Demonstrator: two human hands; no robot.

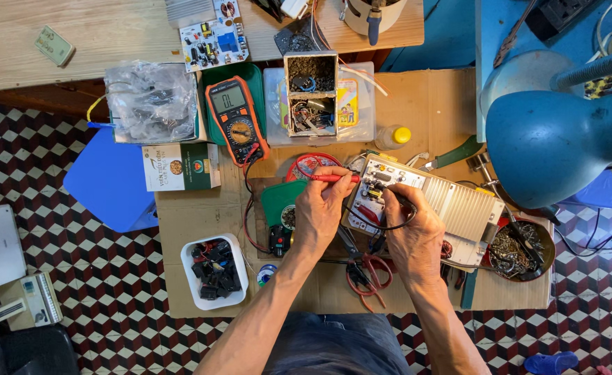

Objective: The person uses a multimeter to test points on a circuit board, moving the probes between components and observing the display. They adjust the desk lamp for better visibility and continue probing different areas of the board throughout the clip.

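Checkered red, black and white floor tiles surround a low cardboard-covered work surface (431, 104), with a pale wooden bench (97, 35) running along the top edge. At the far left a blue plastic stool (108, 180) stands beside a clear bag of parts (149, 101) resting on a box, and lower down a white tub (213, 271) holds small black components. Just right of the bag, an orange-cased multimeter (236, 121) lies in a green tray, its leads trailing down toward the middle of the surface. Beside it an open compartment box (311, 94) of wires and small parts sits on a clear case. The left hand (320, 212) is closed in a pinch around a red test probe (333, 178), whose tip points right onto the circuit board (382, 191). That board, joined to a ribbed aluminium heatsink (462, 208), lies at the centre of the cardboard, partly under both hands. The right hand (413, 236) has its fingers curled around a black probe (397, 198), its tip touching the board just right of the red one. Red-handled scissors (365, 274) lie between the forearms. Farther right a round dish (521, 250) holds loose metal bits, and a blue desk lamp (556, 139) hangs over the right edge.
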